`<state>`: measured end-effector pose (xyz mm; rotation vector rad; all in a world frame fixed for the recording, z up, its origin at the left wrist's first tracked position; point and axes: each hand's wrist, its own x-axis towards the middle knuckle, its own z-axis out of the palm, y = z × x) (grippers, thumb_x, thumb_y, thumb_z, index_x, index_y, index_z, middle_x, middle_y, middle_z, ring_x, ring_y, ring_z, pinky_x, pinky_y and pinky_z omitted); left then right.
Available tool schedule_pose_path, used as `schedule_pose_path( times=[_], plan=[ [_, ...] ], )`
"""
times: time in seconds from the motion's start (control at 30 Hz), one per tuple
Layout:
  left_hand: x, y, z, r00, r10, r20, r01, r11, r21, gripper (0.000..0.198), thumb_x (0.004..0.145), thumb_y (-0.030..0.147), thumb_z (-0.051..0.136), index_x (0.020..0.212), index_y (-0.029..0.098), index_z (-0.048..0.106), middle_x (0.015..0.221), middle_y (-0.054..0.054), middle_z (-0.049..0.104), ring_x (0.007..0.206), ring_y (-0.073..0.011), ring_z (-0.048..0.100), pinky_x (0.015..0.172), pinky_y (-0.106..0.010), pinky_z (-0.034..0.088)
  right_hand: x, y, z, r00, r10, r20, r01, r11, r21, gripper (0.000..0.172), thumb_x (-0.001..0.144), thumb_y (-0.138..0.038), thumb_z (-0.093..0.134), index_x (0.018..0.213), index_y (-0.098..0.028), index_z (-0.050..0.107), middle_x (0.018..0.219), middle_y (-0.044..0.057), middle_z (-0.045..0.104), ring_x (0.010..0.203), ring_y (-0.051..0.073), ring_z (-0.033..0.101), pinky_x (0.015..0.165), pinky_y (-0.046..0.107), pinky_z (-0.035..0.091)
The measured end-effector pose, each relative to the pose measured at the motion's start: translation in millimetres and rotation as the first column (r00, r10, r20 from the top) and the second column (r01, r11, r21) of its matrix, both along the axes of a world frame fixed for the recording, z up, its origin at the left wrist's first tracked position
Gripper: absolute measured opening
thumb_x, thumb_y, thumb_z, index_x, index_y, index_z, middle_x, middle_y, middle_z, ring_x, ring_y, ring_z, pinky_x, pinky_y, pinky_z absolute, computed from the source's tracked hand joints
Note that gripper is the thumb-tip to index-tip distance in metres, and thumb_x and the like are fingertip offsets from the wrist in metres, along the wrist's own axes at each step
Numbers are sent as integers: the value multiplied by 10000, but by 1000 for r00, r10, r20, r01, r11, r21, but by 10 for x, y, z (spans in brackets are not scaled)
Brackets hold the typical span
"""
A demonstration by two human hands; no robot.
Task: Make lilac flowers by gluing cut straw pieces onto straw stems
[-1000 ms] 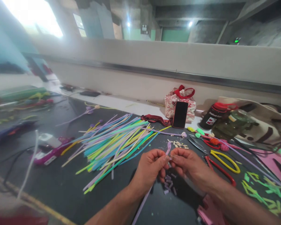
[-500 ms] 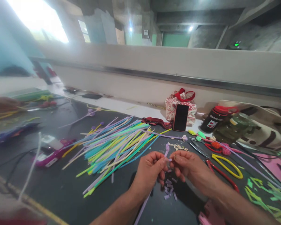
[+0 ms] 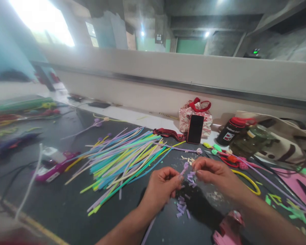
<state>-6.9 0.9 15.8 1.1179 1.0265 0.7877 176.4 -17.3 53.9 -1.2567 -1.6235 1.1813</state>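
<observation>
My left hand (image 3: 165, 185) is closed in a pinch on a thin lilac stem, whose small lilac bud (image 3: 185, 165) rises above the fingertips. The stem's lower end (image 3: 148, 231) shows below the wrist. Just to the right, my right hand (image 3: 214, 173) is apart from the stem with thumb and fingers brought together; anything between them is too small to make out. Short lilac cut pieces (image 3: 181, 207) lie on the dark table below the hands, and more lilac pieces (image 3: 191, 178) lie between them. Pale cut bits (image 3: 187, 159) sit behind.
A pile of coloured sticks (image 3: 127, 160) lies left, beside a magenta glue gun (image 3: 53, 168). Behind stand a phone (image 3: 195, 129), a patterned bag (image 3: 185, 114) and a black bottle (image 3: 229, 132). Yellow-handled pliers (image 3: 252, 185) lie right. A shiny pink object (image 3: 228, 229) is near the front.
My right hand has moved away from my left hand and the stem, up and to the right. My left hand keeps its pinch. The view has shifted slightly.
</observation>
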Motion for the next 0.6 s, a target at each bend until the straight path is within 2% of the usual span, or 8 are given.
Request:
schedule_pose_path(
  times=[0.1,0.2,0.4,0.6],
  plan=[
    [-2,11,15,998,-32,-62,34,999,32,235,637,369,632,620,141,580,458,43,522,332,-34,347,335,-150,231,73,-3,161,975,37,220,-78,981,180,120,797,-236,564,684,-200,585,810,6,540,813,161,507,745,281,381],
    [-4,12,25,992,-62,-114,71,995,77,215,639,344,624,586,138,596,454,37,506,387,-47,364,381,-159,247,79,-18,258,926,46,374,-140,964,228,127,815,-210,550,693,-211,586,840,11,527,841,164,505,759,288,380],
    [-9,-1,12,984,-76,-159,99,985,144,194,644,318,614,576,137,610,481,30,501,445,-67,385,436,-175,268,65,-25,268,865,43,500,-195,947,256,121,822,-178,541,729,-222,604,840,4,506,824,148,509,738,278,396],
    [-13,-6,-22,972,-74,-225,124,968,219,186,646,310,603,583,139,637,542,2,561,487,-85,423,476,-186,307,77,-14,206,843,52,535,-234,932,278,103,813,-175,553,733,-213,605,813,0,486,796,144,506,718,274,400]
  ],
)
